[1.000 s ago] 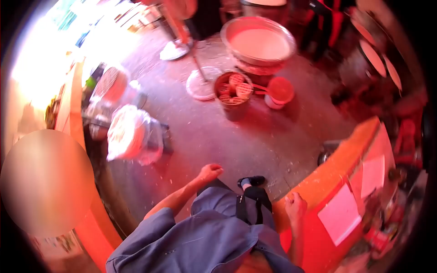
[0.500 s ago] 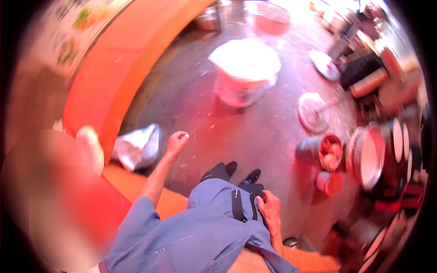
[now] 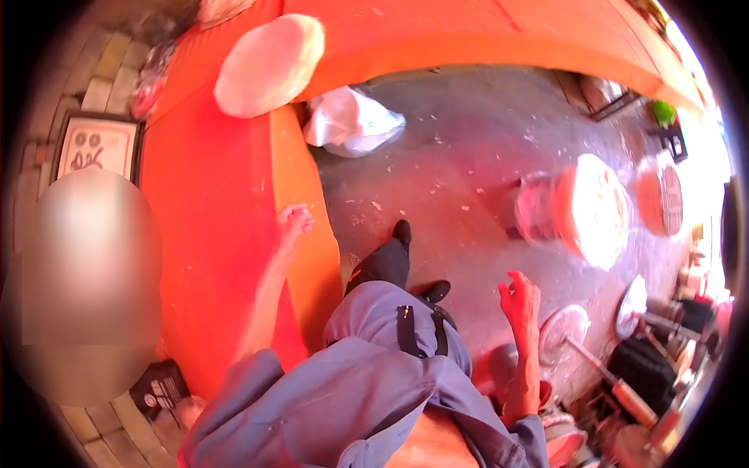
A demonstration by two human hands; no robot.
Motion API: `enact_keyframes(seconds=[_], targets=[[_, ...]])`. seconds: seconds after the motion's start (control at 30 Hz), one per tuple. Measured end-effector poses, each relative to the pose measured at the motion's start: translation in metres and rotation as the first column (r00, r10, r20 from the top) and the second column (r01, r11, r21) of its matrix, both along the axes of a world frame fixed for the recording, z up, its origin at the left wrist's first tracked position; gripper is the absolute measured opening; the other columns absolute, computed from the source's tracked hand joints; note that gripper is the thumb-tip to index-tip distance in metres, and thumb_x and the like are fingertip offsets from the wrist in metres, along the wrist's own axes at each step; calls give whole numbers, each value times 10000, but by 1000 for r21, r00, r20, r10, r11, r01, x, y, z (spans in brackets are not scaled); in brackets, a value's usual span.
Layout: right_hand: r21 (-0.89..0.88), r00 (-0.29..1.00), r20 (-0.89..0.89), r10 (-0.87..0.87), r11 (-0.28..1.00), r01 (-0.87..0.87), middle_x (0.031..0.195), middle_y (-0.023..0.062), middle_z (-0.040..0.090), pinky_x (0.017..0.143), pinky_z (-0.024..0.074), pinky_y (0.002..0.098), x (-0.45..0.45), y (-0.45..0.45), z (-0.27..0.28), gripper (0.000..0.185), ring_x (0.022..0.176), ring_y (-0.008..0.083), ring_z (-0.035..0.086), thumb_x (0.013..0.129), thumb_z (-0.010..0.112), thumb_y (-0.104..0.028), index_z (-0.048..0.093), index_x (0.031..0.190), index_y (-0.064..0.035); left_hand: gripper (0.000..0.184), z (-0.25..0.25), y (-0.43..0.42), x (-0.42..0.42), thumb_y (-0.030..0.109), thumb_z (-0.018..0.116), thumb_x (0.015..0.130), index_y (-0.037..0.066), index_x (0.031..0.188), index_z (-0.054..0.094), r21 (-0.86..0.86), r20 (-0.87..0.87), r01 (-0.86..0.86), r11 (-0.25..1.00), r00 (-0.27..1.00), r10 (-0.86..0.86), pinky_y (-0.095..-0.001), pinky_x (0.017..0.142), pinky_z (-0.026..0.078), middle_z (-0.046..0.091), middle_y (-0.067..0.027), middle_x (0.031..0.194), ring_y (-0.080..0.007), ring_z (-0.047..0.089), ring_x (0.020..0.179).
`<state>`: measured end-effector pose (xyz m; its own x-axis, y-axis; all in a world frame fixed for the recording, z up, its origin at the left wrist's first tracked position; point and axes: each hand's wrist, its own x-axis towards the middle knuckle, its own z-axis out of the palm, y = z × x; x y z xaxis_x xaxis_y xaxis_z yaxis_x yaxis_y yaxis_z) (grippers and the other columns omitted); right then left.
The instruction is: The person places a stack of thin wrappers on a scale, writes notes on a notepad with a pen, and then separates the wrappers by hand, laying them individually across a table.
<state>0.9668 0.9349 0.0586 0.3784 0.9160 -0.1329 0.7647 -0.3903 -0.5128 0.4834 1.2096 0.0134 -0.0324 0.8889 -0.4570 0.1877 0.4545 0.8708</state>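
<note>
My left hand (image 3: pixel 295 221) is over the edge of the orange counter (image 3: pixel 211 226), its fingers loosely curled and blurred, so whether they enclose anything is unclear. On the right, my right hand (image 3: pixel 520 300) hangs above the floor with fingers apart and nothing in it. A round pale disc or stack (image 3: pixel 269 65) lies on the counter beyond my left hand. Below the counter edge, a white plastic bag (image 3: pixel 353 122) rests near the floor.
A plastic-wrapped pale stack (image 3: pixel 594 210) stands to the right, with a ridged round item (image 3: pixel 660 195) behind it. Round stand bases (image 3: pixel 563 334) and clutter occupy the lower right. A framed picture (image 3: pixel 100 148) is at the left.
The view has swung left, bringing the counter and pale disc to the front. The wrapped stack has shifted right in view. My right hand has moved away from my clothing and spread its fingers.
</note>
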Motion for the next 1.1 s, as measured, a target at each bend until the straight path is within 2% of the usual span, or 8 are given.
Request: enact_keyframes(seconds=[0.17, 0.37, 0.47, 0.57, 0.73, 0.9, 1.0, 1.1], targets=[[18, 974, -177, 144, 990, -143, 843, 172, 676, 674, 523, 441, -46, 165, 23, 289, 754, 363, 662, 810, 735, -186, 661, 1055, -52, 269, 22, 72, 1, 170, 602, 973, 35, 1206, 589, 60, 160, -214, 975, 966, 202, -292, 753, 565, 684, -85, 962, -173, 687, 865], [152, 890, -76, 450, 887, -436, 870, 192, 674, 704, 533, 445, -120, 324, 25, 295, 808, 393, 663, 821, 717, -183, 662, 1075, -44, 374, 42, 204, -8, 171, 631, 957, -1, 1272, 524, 129, 347, -447, 885, 857, 382, -328, 883, 553, 627, -105, 1052, -209, 645, 991], [108, 855, -193, 481, 877, -469, 876, 194, 680, 676, 539, 444, -146, 382, 52, 306, 800, 395, 670, 816, 723, -186, 668, 1080, -42, 392, 21, 249, -34, 188, 635, 961, -4, 1277, 507, -5, 499, -618, 786, 679, 538, -359, 968, 521, 566, -130, 1169, -242, 587, 1100], [163, 807, -237, 541, 841, -516, 896, 192, 687, 657, 539, 432, -160, 439, 67, 306, 783, 382, 675, 813, 726, -188, 675, 1075, -40, 429, 18, 283, -42, 198, 620, 973, -81, 1265, 474, -174, 645, -657, 733, 486, 589, -392, 975, 542, 550, -172, 1203, -294, 609, 1072], [246, 696, -221, 683, 730, -638, 895, 178, 696, 669, 545, 409, -200, 561, 88, 291, 775, 354, 684, 810, 730, -181, 692, 1060, -37, 273, 20, 294, -35, 110, 618, 966, -78, 1142, 527, -317, 825, -716, 621, 115, 553, -398, 909, 582, 595, -193, 1109, -297, 612, 1045], [364, 508, -220, 832, 554, -749, 891, 157, 698, 675, 537, 414, -259, 663, 96, 385, 764, 314, 681, 770, 770, -240, 685, 1071, -16, 297, 54, 311, -8, 129, 622, 963, -32, 1201, 548, -141, 850, -844, 518, 165, 501, -340, 920, 565, 591, -142, 1145, -254, 596, 1057], [523, 340, 29, 940, 276, -806, 891, 175, 661, 697, 526, 447, -292, 701, 77, 475, 794, 340, 656, 723, 799, -297, 669, 1092, -28, 308, 64, 320, -2, 144, 609, 969, -29, 1215, 542, -78, 828, -867, 492, 219, 517, -346, 924, 558, 592, -142, 1151, -256, 595, 1064], [409, 209, 48, 977, 172, -896, 972, 175, 663, 801, 513, 461, -303, 725, 65, 550, 883, 361, 650, 699, 794, -351, 665, 1141, -50, 321, 73, 328, 8, 160, 595, 975, -26, 1229, 536, -41, 797, -892, 450, 242, 553, -352, 927, 552, 593, -142, 1157, -259, 594, 1070]])
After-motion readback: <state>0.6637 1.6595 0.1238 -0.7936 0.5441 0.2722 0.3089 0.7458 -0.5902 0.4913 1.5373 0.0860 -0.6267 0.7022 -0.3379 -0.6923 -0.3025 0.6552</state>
